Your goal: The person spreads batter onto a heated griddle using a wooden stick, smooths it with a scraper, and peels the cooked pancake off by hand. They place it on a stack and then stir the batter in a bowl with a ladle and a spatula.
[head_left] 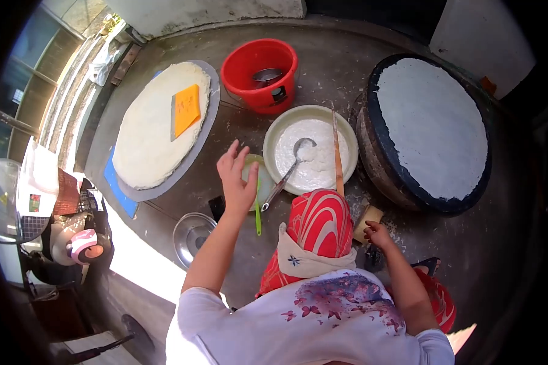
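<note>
My left hand (237,176) is raised with its fingers apart and nothing in them, over the near side of a small bowl (260,182) with a green-handled tool (258,216). To its right, a wide basin (274,131) of white batter holds a metal ladle (289,170); a long wooden strip (337,152) crosses its right side. My right hand (377,234) is low beside my right knee, near a pale cylindrical object (369,219); its fingers are curled, and whether they hold anything is unclear. On the right, a round black griddle (374,134) carries a spread white layer (432,128).
A stack of pale flat sheets (155,134) lies on a round board at left, with an orange scraper (187,111) on top. A red bucket (259,67) stands behind the basin. A metal lid (192,237) is near my left forearm. A fan-like object stands lower left.
</note>
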Available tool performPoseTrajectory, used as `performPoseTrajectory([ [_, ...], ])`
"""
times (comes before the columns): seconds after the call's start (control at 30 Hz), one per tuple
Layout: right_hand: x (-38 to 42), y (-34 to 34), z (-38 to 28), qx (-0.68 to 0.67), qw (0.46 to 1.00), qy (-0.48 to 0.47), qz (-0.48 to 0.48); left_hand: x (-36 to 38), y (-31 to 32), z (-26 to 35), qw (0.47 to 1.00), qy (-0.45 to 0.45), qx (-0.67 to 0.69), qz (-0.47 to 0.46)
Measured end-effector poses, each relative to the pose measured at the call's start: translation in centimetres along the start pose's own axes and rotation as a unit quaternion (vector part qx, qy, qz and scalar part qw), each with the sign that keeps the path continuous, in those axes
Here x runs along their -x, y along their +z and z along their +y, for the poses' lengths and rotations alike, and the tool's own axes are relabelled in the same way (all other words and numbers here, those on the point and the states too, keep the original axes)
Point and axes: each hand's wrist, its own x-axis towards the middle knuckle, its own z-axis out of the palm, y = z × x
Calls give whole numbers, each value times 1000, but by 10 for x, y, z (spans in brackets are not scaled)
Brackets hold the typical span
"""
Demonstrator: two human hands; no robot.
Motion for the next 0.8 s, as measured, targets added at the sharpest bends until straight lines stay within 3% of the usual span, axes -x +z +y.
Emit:
performPoseTrajectory([
  [0.13,6,-6,51,39,999,32,-15,-79,2,-108,973,-24,-210,89],
  [0.2,20,-4,49,-12,997,81,9,-100,-3,-142,945,-117,-304,-18],
  [0.27,10,4,82,50,998,-4,44,-113,-8,-162,927,-156,-330,-89],
  [0.3,18,4,81,30,997,4,70,-117,-12,-164,912,-191,-336,-135],
  [0.33,27,3,65,58,996,6,61,-119,-11,-185,909,-169,-357,-134],
  [0.43,43,3,39,70,995,11,63,-127,-21,-168,914,-165,-340,-150],
  [0.5,50,2,28,66,995,10,68,-134,-22,-190,919,-135,-357,-101],
  [0.53,52,0,21,82,994,-13,76,-139,-32,-182,907,-37,-412,-76],
  [0.6,57,-7,2,97,991,-32,87,-152,-51,-158,918,-28,-397,-2],
  [0.7,70,-17,-54,92,960,-193,182,-157,-69,-106,931,26,-363,28],
  [0.8,101,-29,-142,23,931,-299,205,-129,-56,-8,968,151,-199,3],
])
